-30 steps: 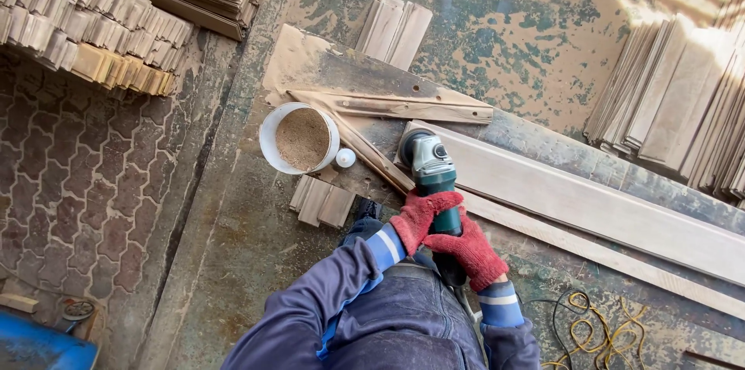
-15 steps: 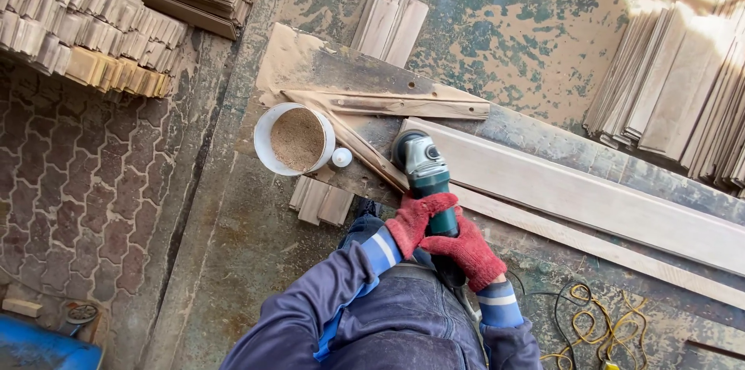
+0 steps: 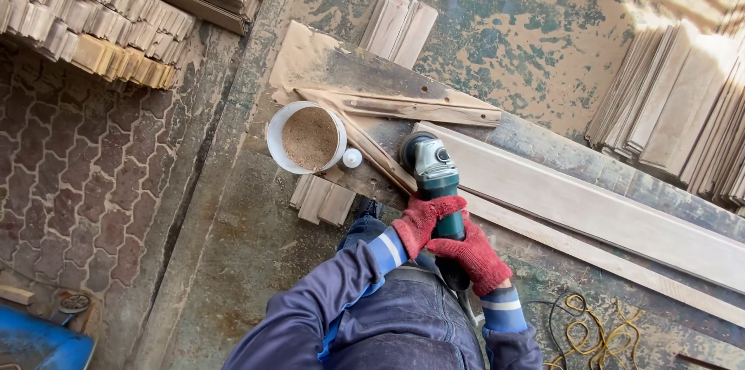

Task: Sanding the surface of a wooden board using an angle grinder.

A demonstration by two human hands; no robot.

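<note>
Grinder point(image 3: 434, 176), green-bodied with a grey head, sat just right of the frame's centre, its disc end pressed down at the near end of a long pale board point(image 3: 590, 211). Both hands were on it, both in red gloves: the left hand point(image 3: 423, 218) wrapped round the body from the left side, the right hand point(image 3: 473, 253) clamped round the rear of the handle just below it, fingers fully curled, no slack in either grip.

The board ran from the tool away toward the right edge of the frame, lying on a worn workbench point(image 3: 256, 261) with a thinner strip point(image 3: 613, 261) alongside it. By the look of things the work stood at its start: the disc was at the board's very end, and the whole run to the right looked untouched as far as could be told. Whether the disc was spinning could not be made out.

Left of the tool stood a white bucket point(image 3: 273, 145) of sawdust, a small white cap point(image 3: 352, 158) just beside it. Short wood blocks point(image 3: 322, 201) lay below the bucket. Stacked boards point(image 3: 675, 114) leaned at the right edge, more stacked slats point(image 3: 101, 20) filled the upper left, and a yellow cord point(image 3: 590, 331) coiled at the lower right.
</note>
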